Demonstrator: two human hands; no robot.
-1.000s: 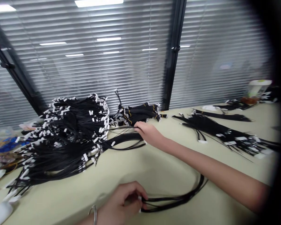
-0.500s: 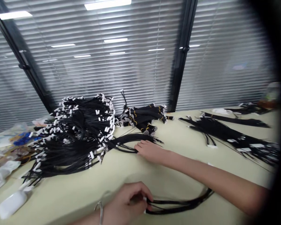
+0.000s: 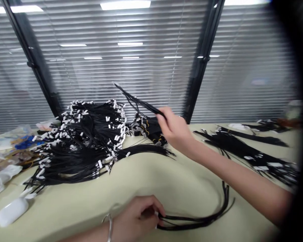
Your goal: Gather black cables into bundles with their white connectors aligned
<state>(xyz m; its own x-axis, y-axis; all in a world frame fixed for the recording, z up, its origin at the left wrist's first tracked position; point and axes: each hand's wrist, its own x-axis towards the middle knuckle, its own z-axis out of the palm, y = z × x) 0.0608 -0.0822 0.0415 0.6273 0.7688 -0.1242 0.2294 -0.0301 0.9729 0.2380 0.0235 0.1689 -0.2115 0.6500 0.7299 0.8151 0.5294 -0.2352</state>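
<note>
My left hand (image 3: 143, 215), with a silver bangle at its wrist, pinches the white-tipped end of a black cable bundle (image 3: 199, 222) low over the table. That bundle curves away to the right and bends upward under my right forearm. Higher up, my right hand (image 3: 174, 129) is closed on a few thin black cables (image 3: 138, 101), raised and slanting up to the left. Below them a loose row of black cables (image 3: 141, 149) lies on the table beside a big pile of black cables with white connectors (image 3: 88, 131).
Cable bundles with yellow ties (image 3: 151, 129) lie behind my right hand. More black cables (image 3: 242, 148) spread at the right. A white rounded case (image 3: 12, 212) and plastic bags (image 3: 5, 178) sit at the left. Window blinds (image 3: 111, 67) stand along the table's back edge.
My right hand has risen from the table with a few black cables in its grip. My left hand stays in place, holding the same bundle.
</note>
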